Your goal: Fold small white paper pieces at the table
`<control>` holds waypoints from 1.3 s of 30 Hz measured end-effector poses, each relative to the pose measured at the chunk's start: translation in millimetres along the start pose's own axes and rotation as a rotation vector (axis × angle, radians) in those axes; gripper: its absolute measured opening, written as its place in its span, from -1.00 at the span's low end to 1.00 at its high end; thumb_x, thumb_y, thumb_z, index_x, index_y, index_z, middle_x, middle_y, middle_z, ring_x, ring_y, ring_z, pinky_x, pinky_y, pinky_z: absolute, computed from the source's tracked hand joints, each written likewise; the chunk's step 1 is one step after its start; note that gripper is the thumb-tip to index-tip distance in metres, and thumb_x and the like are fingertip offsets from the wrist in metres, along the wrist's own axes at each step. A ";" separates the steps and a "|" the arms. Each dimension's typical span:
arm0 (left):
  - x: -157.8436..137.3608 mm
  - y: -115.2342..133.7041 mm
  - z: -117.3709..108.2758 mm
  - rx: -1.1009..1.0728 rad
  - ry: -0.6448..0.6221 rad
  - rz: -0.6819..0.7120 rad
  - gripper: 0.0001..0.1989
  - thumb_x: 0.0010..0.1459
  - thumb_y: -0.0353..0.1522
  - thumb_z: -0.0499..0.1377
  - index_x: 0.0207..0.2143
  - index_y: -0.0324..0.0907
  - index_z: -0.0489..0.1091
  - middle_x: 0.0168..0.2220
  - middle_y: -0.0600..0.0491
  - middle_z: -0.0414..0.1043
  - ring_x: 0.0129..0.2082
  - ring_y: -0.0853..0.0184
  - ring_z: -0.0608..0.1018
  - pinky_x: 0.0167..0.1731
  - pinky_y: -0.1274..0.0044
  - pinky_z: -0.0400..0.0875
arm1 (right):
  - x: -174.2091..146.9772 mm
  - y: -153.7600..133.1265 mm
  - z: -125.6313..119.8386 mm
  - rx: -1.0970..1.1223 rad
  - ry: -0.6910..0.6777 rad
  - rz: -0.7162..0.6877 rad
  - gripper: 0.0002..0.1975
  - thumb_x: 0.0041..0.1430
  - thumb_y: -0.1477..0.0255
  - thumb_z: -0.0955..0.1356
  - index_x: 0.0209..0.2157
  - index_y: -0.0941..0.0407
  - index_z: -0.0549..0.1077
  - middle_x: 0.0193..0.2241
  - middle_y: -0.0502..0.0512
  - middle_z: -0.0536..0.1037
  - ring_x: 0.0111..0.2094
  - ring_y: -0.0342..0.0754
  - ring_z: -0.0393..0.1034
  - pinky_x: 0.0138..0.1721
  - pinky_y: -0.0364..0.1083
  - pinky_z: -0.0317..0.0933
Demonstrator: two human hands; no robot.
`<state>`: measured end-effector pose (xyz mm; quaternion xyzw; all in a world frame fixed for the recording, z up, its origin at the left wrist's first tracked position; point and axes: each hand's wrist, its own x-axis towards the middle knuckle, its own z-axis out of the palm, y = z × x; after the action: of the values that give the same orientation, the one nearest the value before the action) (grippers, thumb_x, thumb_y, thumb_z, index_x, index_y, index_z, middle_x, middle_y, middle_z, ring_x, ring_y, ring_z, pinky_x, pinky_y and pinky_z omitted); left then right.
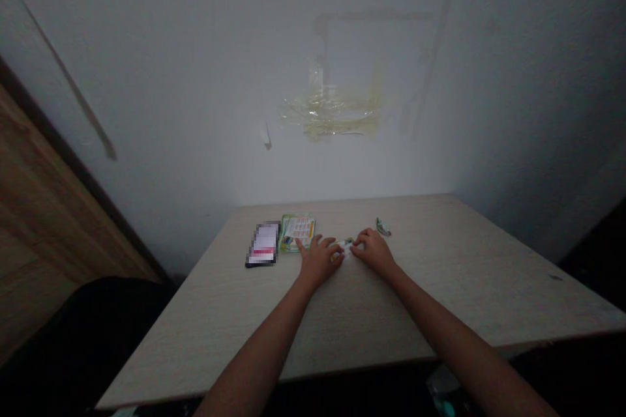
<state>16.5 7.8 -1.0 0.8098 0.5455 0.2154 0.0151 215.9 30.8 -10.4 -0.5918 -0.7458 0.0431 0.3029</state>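
Observation:
A small, flat white piece with yellow and green print, like paper or a sticker, lies low over the table between my two hands. At its left end, the thumb and index finger of my left hand press on it, while the other fingers spread out over the tabletop. My right hand has its fingers curled and pinched at the piece's right end. Fingertips hide part of it, so its exact kind is unclear. Just beyond my left hand is a green-and-white printed packet. A crumpled green-and-white scrap lies beyond my right hand.
A phone with a lit, blurred screen lies left of the packet. The pale wooden table meets a wall bearing old tape. A dark rounded object stands off the table's left side.

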 end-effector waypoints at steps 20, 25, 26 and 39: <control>-0.3 2.0 -1.8 0.016 -0.009 -0.014 -0.78 0.18 -0.11 0.15 -0.12 0.23 0.46 0.14 0.21 0.37 0.26 0.03 0.15 0.09 -0.30 -0.51 | -7.9 -1.7 -7.0 0.003 -0.056 -0.059 -0.64 -0.03 0.22 0.46 -0.21 0.13 0.50 -0.13 0.15 0.45 -0.06 0.05 0.33 0.02 -0.02 0.18; 0.6 0.4 0.4 -0.001 0.001 -0.004 -0.79 0.18 -0.09 0.14 -0.13 0.23 0.46 0.13 0.22 0.39 0.25 0.01 0.17 0.07 -0.31 -0.53 | -10.2 -3.5 -9.0 0.005 -0.062 -0.064 -0.63 -0.04 0.24 0.46 -0.19 0.11 0.48 -0.13 0.15 0.44 -0.05 0.04 0.32 0.02 -0.01 0.18; 0.7 0.1 0.8 0.000 0.005 -0.004 -0.79 0.18 -0.09 0.14 -0.14 0.23 0.46 0.13 0.22 0.39 0.25 0.00 0.17 0.06 -0.32 -0.53 | -10.6 -3.4 -9.0 0.009 -0.060 -0.065 -0.63 -0.04 0.24 0.46 -0.19 0.11 0.48 -0.13 0.16 0.44 -0.05 0.04 0.32 0.02 -0.01 0.18; 0.1 -1.7 1.9 0.000 0.012 0.007 -0.79 0.18 -0.10 0.15 -0.13 0.23 0.46 0.12 0.20 0.40 0.24 0.01 0.18 0.05 -0.33 -0.53 | -6.8 16.2 3.7 0.251 0.006 -0.129 -0.92 0.04 0.39 0.43 -0.42 0.03 0.62 -0.17 0.12 0.52 -0.09 0.03 0.36 0.02 0.02 0.19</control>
<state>15.7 9.0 -3.1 0.8104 0.5429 0.2201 0.0110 228.7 30.5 -23.0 -0.5004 -0.7700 0.1148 0.3788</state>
